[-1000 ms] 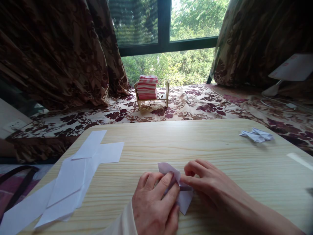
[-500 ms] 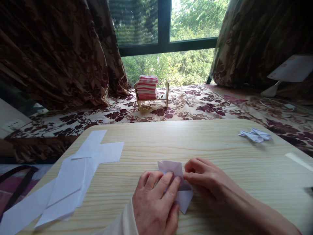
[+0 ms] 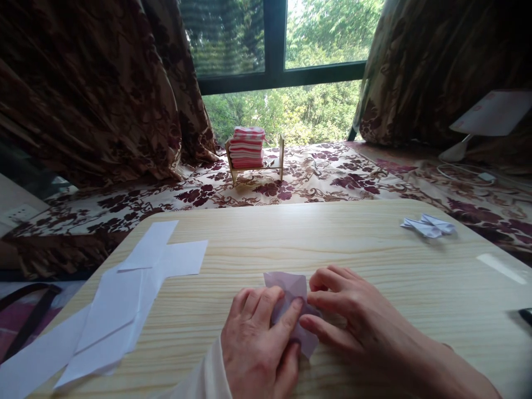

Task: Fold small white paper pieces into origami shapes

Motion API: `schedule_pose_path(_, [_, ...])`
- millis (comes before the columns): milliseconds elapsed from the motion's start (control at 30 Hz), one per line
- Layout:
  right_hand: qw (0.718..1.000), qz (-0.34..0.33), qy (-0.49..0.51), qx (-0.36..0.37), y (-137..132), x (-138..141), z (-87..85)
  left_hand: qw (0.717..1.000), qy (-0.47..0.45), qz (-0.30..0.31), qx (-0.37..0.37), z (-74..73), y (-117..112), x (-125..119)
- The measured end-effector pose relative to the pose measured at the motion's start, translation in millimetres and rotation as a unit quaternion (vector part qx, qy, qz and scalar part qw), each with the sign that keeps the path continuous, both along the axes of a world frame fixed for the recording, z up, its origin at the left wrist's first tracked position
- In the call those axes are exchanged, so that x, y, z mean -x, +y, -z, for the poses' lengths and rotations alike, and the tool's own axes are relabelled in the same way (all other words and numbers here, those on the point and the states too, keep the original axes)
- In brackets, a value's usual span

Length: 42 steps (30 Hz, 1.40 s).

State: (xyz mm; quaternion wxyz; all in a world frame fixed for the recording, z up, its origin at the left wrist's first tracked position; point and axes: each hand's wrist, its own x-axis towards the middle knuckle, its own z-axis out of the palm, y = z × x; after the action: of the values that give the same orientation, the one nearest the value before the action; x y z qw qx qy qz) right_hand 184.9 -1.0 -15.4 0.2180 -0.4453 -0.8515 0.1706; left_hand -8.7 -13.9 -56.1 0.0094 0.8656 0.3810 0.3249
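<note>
White paper (image 3: 293,283), left hand (image 3: 260,341) spread on it, right hand (image 3: 353,313) half-curled, touching

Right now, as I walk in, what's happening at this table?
Someone is handling a creased piece of paper on the table. The left hand rests on it, and the right hand is at its right edge. Overlapping white sheets lie to the left, and some folded paper sits toward the far right corner.

left hand (image 3: 260,341): palm down, fingers (image 3: 286,321) slightly spread | right hand (image 3: 359,313): fingers bent, thumb (image 3: 320,330) pointing inward
</note>
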Motion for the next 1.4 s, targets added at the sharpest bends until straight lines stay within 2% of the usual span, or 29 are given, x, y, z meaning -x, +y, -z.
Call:
schedule_pose_path(133, [1.000,0.009,0.012,0.014,-1.7,4.0,0.4,1.000,-0.008,-0.001,0.009,-0.9,-0.6,-1.4])
schedule_pose_path(267, [0.998,0.057,0.011,-0.015,-1.5,10.3,13.3,1.000,-0.024,-0.001,0.000,-2.3,3.0,2.7])
schedule_pose_path(433, [0.995,0.089,0.002,-0.048,-1.8,15.7,27.4,0.990,0.000,-0.144,0.008,-8.9,15.0,15.2])
schedule_pose_path(533, [0.993,0.094,0.002,-0.065,-3.5,16.5,28.6,0.984,-0.010,-0.170,0.044,-10.4,17.6,14.3])
schedule_pose_path(733, [0.993,0.093,0.012,-0.077,-5.9,16.4,30.6,0.987,-0.051,-0.125,0.084,-11.6,7.5,1.1])
schedule_pose_path(933, [0.994,0.073,0.018,-0.082,-5.4,14.5,29.2,0.994,-0.050,-0.074,0.059,-13.1,4.7,-0.6])
schedule_pose_path(1100, [0.998,0.034,0.019,-0.052,-5.5,11.9,23.2,0.996,-0.045,-0.044,0.059,-12.9,4.6,0.0])
schedule_pose_path(1267, [0.999,0.004,0.003,-0.040,-6.4,11.1,19.3,0.998,-0.024,-0.043,0.036,-13.3,2.7,1.5])
schedule_pose_path(1400, [0.997,-0.016,-0.021,-0.072,-6.0,12.3,17.8,0.999,0.001,-0.042,0.026,-13.5,0.7,1.0])
